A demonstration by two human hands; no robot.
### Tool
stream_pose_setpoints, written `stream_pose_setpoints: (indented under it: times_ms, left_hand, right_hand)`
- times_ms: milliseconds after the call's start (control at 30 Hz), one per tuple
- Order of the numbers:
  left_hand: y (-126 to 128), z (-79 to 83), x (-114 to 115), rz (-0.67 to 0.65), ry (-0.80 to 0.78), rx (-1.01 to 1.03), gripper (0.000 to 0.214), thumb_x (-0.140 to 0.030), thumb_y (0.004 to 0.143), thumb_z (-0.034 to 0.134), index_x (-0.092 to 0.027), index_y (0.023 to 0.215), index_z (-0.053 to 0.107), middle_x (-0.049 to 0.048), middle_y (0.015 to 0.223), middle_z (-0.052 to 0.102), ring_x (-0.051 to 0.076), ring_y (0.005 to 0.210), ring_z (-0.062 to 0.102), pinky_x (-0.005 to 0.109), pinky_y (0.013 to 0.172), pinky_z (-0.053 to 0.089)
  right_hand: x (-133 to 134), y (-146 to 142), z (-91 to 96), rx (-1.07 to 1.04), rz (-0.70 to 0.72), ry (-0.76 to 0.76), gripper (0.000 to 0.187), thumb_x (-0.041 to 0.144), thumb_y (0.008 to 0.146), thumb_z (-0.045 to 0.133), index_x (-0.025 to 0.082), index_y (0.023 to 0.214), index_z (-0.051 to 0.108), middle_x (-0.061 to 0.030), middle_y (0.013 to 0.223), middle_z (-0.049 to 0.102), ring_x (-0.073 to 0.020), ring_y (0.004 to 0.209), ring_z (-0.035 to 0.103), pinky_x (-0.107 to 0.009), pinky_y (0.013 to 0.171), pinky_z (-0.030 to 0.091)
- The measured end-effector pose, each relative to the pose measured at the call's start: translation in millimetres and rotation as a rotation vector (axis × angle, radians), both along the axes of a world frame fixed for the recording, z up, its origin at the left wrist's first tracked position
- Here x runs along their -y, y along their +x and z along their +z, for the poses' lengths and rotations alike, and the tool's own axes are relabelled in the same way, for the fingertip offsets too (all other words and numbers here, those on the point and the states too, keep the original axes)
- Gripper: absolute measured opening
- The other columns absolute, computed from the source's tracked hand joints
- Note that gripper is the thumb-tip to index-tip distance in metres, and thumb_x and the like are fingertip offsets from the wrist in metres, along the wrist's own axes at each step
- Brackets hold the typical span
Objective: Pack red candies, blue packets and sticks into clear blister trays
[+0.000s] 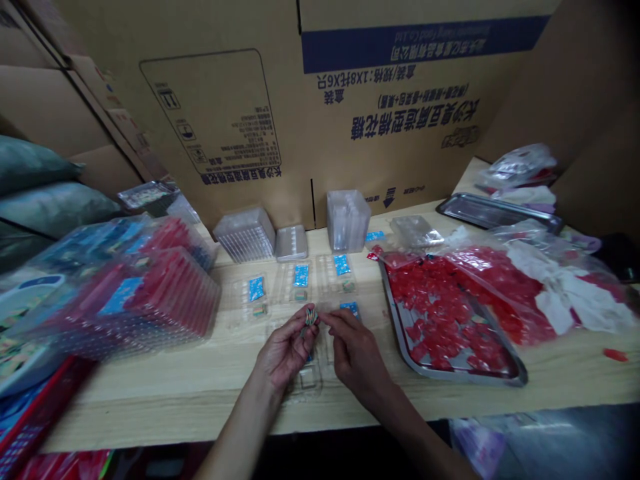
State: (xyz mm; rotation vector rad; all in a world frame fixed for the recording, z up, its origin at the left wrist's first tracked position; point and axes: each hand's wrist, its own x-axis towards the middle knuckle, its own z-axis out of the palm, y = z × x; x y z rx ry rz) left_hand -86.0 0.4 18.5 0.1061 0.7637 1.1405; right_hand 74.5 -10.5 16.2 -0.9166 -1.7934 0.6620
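In the middle of the table, my left hand (286,350) is closed around a small bunch of striped candy pieces (311,317), green, orange and pale. My right hand (359,350) meets it from the right, its fingers curled and the index fingertip at the bunch; whatever those fingers pinch is hidden. Beyond both hands lie clear plastic trays (287,275), each with a blue patterned packet (301,275) and a small striped piece in a compartment. More clear trays (309,379) lie under my hands, partly covered by them.
At right stands a metal tray (463,380) of red wrapped pieces (435,307), with a plastic bag (520,287) over its far edge. Filled tray stacks (170,300) stand at left. Stacked clear trays (349,220) back against a large carton (280,100).
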Motion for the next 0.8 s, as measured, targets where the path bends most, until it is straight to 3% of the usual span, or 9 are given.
stream_pose_setpoints:
  times_ms: [167,333,433,633,800]
  left_hand:
    - [3,4.4,0,-0.018,0.004,-0.116,0.028,0.004,0.08,0.057,-0.009,0.102,0.068,0.007,0.086,0.074,0.009,0.064,0.071,0.012,0.062,0.057]
    - [-8,19.8,-3,-0.033,0.067,-0.416,0.023,0.002,0.07,0.07,-0.007,0.09,0.074,0.0077,0.084,0.075,0.012,0.069,0.07,0.016,0.066,0.057]
    - [-8,26.2,-5,-0.139,0.108,-0.578,0.022,-0.006,0.064,0.079,-0.01,0.086,0.075,0.0072,0.08,0.074,0.012,0.067,0.068,0.018,0.065,0.055]
    - [40,11.8,-14,-0.47,0.435,-0.988,0.019,-0.014,0.062,0.076,-0.016,0.08,0.077,0.0022,0.067,0.072,0.012,0.055,0.058,0.021,0.053,0.041]
    - [66,-2.2,-31,-0.662,0.769,-1.333,0.017,-0.012,0.064,0.067,-0.023,0.072,0.078,-0.0009,0.063,0.071,0.016,0.06,0.061,0.023,0.057,0.042]
  right_hand:
    - [-4,7,3.5,0.058,0.021,0.017,0.052,-0.002,0.081,0.039,0.018,0.125,0.06,-0.0112,0.108,0.061,-0.0204,0.1,0.06,-0.035,0.086,0.054]
    - [-6,57,0.4,0.087,-0.204,-0.032,0.044,0.002,0.082,0.041,0.019,0.118,0.062,-0.0076,0.095,0.063,-0.0189,0.086,0.063,-0.032,0.076,0.053]
    - [7,81,-11.1,0.17,-0.259,-0.099,0.043,0.001,0.08,0.04,0.018,0.11,0.063,-0.0059,0.088,0.064,-0.0178,0.078,0.063,-0.031,0.07,0.053]
    - [38,80,-38.9,0.312,-0.206,-0.067,0.051,-0.005,0.069,0.04,0.017,0.105,0.068,-0.0111,0.109,0.066,-0.022,0.104,0.063,-0.039,0.09,0.055]
    - [39,80,-37.2,0.363,-0.159,-0.089,0.054,-0.006,0.07,0.04,0.018,0.109,0.069,-0.0105,0.113,0.064,-0.0211,0.102,0.065,-0.036,0.089,0.056]
